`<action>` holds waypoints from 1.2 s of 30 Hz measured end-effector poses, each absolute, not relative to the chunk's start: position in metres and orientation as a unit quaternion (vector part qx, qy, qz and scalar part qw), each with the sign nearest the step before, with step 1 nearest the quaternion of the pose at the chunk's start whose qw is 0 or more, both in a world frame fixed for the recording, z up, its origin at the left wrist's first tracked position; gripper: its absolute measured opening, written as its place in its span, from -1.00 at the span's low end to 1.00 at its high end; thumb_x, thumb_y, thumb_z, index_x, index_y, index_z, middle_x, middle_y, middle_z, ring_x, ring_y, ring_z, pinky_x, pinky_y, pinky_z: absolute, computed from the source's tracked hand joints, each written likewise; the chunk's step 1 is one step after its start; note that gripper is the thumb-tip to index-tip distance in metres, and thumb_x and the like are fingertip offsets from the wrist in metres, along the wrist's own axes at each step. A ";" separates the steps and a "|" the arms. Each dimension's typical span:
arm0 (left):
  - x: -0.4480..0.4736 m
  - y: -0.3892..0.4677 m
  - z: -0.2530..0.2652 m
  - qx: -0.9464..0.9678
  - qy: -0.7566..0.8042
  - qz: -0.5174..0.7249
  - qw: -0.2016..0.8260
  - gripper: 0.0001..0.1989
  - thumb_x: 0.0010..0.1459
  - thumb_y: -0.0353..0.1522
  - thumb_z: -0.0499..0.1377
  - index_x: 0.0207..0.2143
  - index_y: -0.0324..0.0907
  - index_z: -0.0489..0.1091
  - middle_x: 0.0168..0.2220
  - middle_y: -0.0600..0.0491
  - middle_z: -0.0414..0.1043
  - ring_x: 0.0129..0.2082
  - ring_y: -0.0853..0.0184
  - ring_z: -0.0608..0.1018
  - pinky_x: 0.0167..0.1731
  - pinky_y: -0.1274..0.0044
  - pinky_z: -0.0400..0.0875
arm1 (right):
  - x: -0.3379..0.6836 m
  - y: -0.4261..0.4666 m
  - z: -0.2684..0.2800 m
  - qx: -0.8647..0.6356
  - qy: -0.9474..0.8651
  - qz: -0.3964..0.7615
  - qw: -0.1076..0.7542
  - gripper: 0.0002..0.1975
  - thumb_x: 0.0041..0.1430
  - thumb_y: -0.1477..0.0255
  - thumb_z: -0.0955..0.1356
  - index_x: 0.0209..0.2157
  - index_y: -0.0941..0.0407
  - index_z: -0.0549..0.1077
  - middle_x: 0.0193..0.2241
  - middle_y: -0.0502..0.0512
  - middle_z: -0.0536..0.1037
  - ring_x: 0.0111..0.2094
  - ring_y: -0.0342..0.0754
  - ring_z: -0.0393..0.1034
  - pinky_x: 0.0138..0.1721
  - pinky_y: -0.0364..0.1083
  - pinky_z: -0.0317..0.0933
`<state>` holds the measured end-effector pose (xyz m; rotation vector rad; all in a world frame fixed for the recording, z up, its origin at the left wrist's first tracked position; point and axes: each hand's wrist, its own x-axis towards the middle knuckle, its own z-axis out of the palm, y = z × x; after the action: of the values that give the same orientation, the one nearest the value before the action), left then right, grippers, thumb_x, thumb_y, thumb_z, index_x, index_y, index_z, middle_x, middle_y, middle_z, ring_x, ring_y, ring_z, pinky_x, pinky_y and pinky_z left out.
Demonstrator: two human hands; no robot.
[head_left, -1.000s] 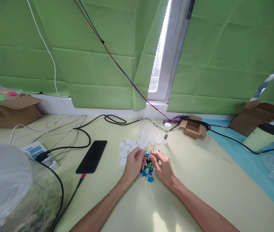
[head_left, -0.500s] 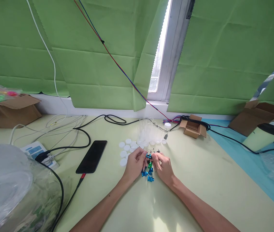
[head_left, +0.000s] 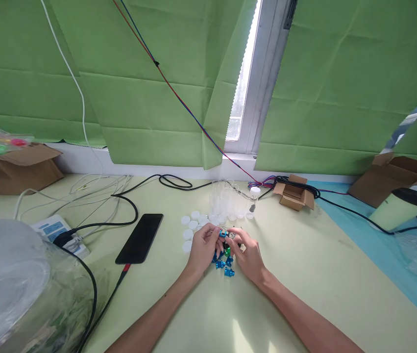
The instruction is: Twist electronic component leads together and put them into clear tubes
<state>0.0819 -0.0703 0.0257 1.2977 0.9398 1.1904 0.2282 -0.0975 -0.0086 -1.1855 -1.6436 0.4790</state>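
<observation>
Between my two hands is a small shiny blue metal part (head_left: 223, 234). My left hand (head_left: 204, 246) pinches it from the left, thumb and forefinger closed. My right hand (head_left: 247, 252) has its fingertips closed at the part's right end, on something small and dark that I cannot make out. Below the fingers lie several similar blue metal parts (head_left: 229, 272) and a green one (head_left: 227, 251), partly covered by the hands. White round caps (head_left: 187, 246) are spread beside my left hand. Clear tubes (head_left: 225, 198) stand behind the hands.
A black phone (head_left: 139, 239) with a cable lies to the left, near a power strip (head_left: 52, 230). A large clear plastic bag (head_left: 17, 289) fills the lower left. Behind stand a capped tube (head_left: 253, 201) and a small open carton (head_left: 294, 195); a green cup (head_left: 395, 211) is at right.
Both hands have shifted slightly, carrying the blue part a little left and up. My right fingers now reach further over its right end.
</observation>
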 end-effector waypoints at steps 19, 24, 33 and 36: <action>0.082 -0.070 0.014 0.586 0.360 0.481 0.544 -0.70 0.21 -0.13 0.15 -0.43 -0.16 0.33 -0.66 0.18 0.36 -0.74 0.44 0.36 -0.71 0.61 0.23 | 0.231 -0.096 -0.007 -0.507 -0.691 0.179 0.482 -0.54 0.40 0.26 0.13 -0.59 0.08 0.24 -0.67 -0.02 0.32 -0.49 -0.08 0.21 -0.37 -0.12 0.13; 0.083 -0.070 0.013 0.590 0.359 0.476 0.544 -0.70 0.21 -0.13 0.14 -0.41 -0.17 0.35 -0.64 0.17 0.37 -0.73 0.44 0.37 -0.71 0.61 0.24 | 0.230 -0.096 -0.007 -0.503 -0.688 0.176 0.492 -0.49 0.41 0.26 0.12 -0.66 0.07 0.16 -0.71 -0.03 0.28 -0.50 -0.08 0.22 -0.34 -0.12 0.14; 0.081 -0.069 0.024 0.542 0.384 0.511 0.546 -0.69 0.14 -0.13 0.20 -0.46 -0.18 0.34 -0.65 0.16 0.39 -0.75 0.45 0.36 -0.72 0.61 0.25 | 0.228 -0.098 -0.004 -0.500 -0.665 0.212 0.512 -0.73 0.34 0.25 0.24 -0.08 0.13 0.41 -0.69 -0.12 0.33 -0.59 -0.11 0.23 -0.40 -0.13 0.21; 0.080 -0.070 0.026 0.544 0.386 0.505 0.548 -0.69 0.14 -0.12 0.19 -0.46 -0.18 0.34 -0.66 0.15 0.39 -0.76 0.44 0.37 -0.71 0.61 0.26 | 0.228 -0.099 -0.005 -0.491 -0.672 0.226 0.506 -0.74 0.33 0.28 0.26 -0.04 0.12 0.38 -0.68 -0.12 0.36 -0.59 -0.12 0.24 -0.42 -0.15 0.21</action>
<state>0.0803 -0.0696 0.0257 1.2882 0.9155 1.1961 0.2277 -0.0985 -0.0053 -1.1842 -1.6219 0.5451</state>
